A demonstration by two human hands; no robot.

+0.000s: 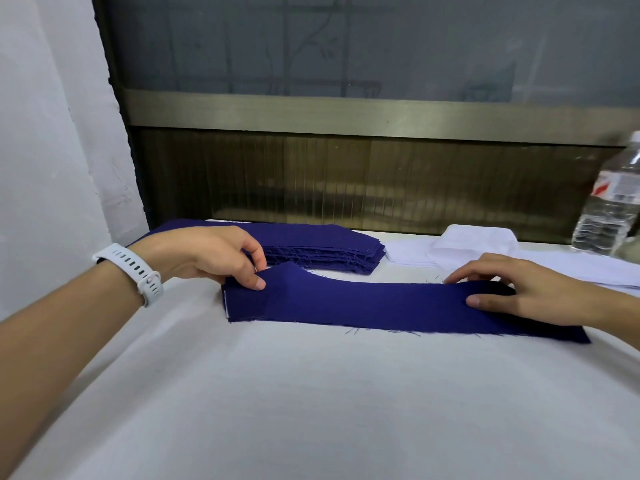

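Observation:
A long curved piece of dark blue cloth (374, 306) lies flat on the white-covered table (311, 410), with a thin white layer showing at its left edge. My left hand (211, 254), a white band on its wrist, pinches the cloth's left end between thumb and fingers. My right hand (519, 285) rests on the right end, its fingers curved over the far edge and its thumb on top. Behind the left hand sits a stack of matching blue pieces (322, 247).
White fabric pieces (478, 247) lie at the back right, beside a clear plastic water bottle (613, 199). A dark window frame with a brass-coloured sill (346, 116) rises behind the table. A white wall stands at the left.

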